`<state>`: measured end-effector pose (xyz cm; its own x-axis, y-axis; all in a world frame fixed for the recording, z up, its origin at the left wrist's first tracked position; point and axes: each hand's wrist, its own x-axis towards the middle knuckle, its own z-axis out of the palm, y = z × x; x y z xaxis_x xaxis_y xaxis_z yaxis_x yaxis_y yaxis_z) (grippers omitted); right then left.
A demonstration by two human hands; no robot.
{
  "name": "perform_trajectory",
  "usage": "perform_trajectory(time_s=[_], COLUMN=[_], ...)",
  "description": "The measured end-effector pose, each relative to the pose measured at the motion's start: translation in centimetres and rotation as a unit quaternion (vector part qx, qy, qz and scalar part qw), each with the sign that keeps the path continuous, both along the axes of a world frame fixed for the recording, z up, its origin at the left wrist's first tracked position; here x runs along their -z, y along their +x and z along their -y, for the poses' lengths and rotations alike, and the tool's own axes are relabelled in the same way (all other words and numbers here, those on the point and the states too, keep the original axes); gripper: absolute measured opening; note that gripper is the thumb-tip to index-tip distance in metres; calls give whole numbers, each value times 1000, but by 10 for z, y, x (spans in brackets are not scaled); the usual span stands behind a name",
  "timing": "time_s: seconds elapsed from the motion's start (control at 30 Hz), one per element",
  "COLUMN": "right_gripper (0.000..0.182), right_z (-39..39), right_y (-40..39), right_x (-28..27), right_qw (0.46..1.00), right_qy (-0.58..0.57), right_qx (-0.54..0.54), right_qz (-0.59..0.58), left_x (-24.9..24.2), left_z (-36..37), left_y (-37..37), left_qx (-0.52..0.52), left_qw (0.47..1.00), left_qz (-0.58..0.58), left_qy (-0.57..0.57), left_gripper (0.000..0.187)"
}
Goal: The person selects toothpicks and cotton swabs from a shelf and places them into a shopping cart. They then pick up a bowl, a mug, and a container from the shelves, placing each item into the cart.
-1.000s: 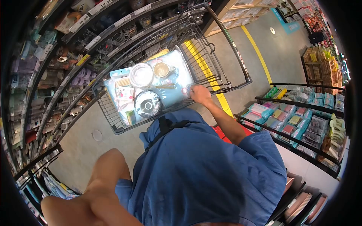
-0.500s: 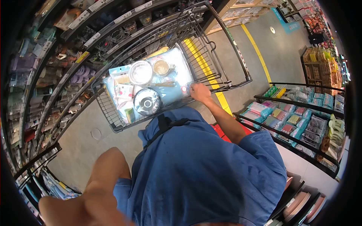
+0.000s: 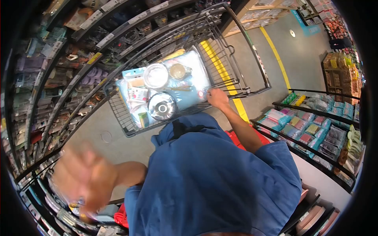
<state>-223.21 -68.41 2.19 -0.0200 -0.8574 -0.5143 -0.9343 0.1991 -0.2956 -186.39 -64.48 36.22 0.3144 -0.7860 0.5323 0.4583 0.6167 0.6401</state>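
Note:
A black wire shopping cart [image 3: 256, 55] stands in front of me, holding packaged goods. Among them are a clear round container [image 3: 155, 76], a small wrapped cup [image 3: 177, 71], a dark ring-shaped item [image 3: 162, 106] in clear wrap and a light-blue package [image 3: 189, 96]. My right hand [image 3: 217, 98] has its fingers curled at the cart's near side rim, beside the light-blue package. At the lower left, my left hand [image 3: 84, 177] is raised near the shelf and smeared by motion; its fingers and anything in them cannot be made out.
Tall shelves [image 3: 73, 80] of small goods curve along the left. A rack [image 3: 307, 144] of packaged items stands on the right, with pink plates [image 3: 315, 218] below it. Yellow lines [image 3: 277, 55] run along the floor. Something red [image 3: 238, 139] is behind my right arm.
My left arm has swung out, bringing the left hand into view at the lower left. The cart and shelves have shifted slightly right in view. My right hand stays at the cart rim.

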Motion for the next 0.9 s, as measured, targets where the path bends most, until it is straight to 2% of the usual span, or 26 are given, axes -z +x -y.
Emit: perform_trajectory(time_s=[0.03,0.07,0.1,0.13,0.17,0.2,0.23,0.27,0.33,0.37,0.43,0.47,0.6,0.67,0.7,0.77,0.8,0.83,0.9], right_gripper=[25,24,24,24,24,24,24,24,25,25,25,25,23,21,21,19,19,19,19], right_z=[0,1,0,0,1,1,2,2,1,1,3,3,1,0,-1,-1,-3,-3,-3], right_y=[1,1,1,2,3,3,4,5,4,4,5,6,4,2,1,0,-1,0,-1], right_x=[3,2,-2,-4,-5,-7,-10,-12,-8,-8,-9,-9,-9,-3,0,4,6,6,8], right_qw=[1000,1000,1000,1000,1000,1000,1000,1000,1000,1000,999,999,999,999,999,999,998,998,998], right_qy=[13,3,-6,-7,-1,5,3,4,-9,-12,13,12,2,-27,-32,-49,-60,-63,-61], right_qx=[7,-1,-9,-11,-12,-14,-17,-13,-10,-12,-17,-23,-30,-17,-19,-18,-16,-16,-8], right_qz=[-14,-9,-3,8,-1,-12,-5,-6,-8,-7,-26,-32,-27,-9,-10,-4,-1,-2,-3], left_x=[12,33,69,110,147,180,220,256,296,307,320,324,345,358,363,366,370,371,375], left_z=[22,23,20,19,9,1,-14,-33,-64,-76,-88,-90,-84,-75,-75,-69,-66,-63,-53], left_y=[-12,-22,-13,-12,-9,-7,1,12,24,28,31,31,26,25,23,15,13,12,9], left_qx=[56,-68,-94,-107,-130,-132,-120,-129,-159,-162,-271,-276,-273,-209,-212,-186,-184,-185,-178], left_qw=[995,981,957,943,892,858,841,796,716,716,627,615,648,655,658,600,560,561,502], left_qz=[80,154,176,169,194,249,237,293,396,396,532,532,508,500,497,557,607,606,626], left_qy=[-12,98,208,267,388,429,472,515,553,551,500,513,498,526,524,543,534,532,570], left_gripper=[23,19,15,6,4,4,6,16,23,23,26,19,17,17,17,18,24,24,31])
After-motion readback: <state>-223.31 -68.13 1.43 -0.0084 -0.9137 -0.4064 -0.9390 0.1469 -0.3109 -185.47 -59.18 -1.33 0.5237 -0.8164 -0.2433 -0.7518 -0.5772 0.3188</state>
